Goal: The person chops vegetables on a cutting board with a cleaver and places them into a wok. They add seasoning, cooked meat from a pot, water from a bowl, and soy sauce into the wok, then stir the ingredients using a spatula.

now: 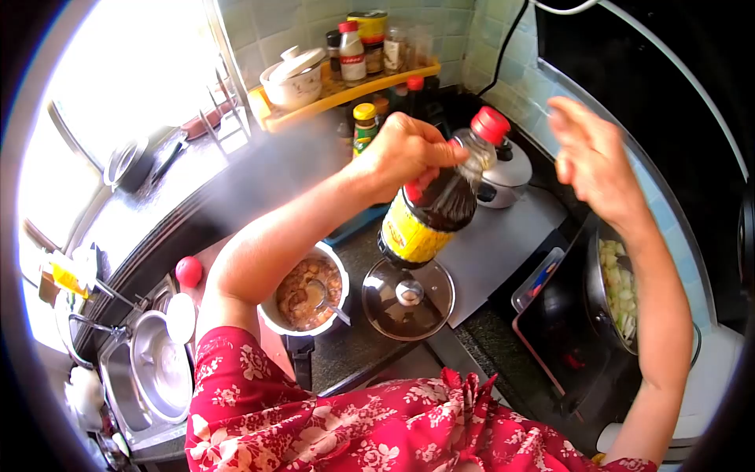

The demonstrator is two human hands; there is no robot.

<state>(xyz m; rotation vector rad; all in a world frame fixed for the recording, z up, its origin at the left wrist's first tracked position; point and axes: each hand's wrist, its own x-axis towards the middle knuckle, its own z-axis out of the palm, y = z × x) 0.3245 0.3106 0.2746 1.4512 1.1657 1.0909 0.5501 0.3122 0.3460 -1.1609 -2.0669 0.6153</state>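
A large bottle of dark liquid (425, 224), with a yellow label and a red cap, hangs upright and slightly tilted from my left hand (417, 149), whose fingers grip its red handle near the neck. Raised to the right of the bottle, my right hand (590, 153) has its fingers apart and holds nothing. Beneath the bottle a glass lid (407, 300) lies on the dark counter. Left of the lid stands a white pot (263, 315) of brown food with a ladle (324, 299) in it. Below my right hand, a pan (594, 291) holds chopped pale green vegetables (617, 287).
A yellow shelf (346, 94) carries jars and a lidded white pot (292, 85) at the back. Behind the bottle is a lidded metal pot (507, 177). The sink (130, 393) is at the lower left, near a pink ball-shaped object (189, 271).
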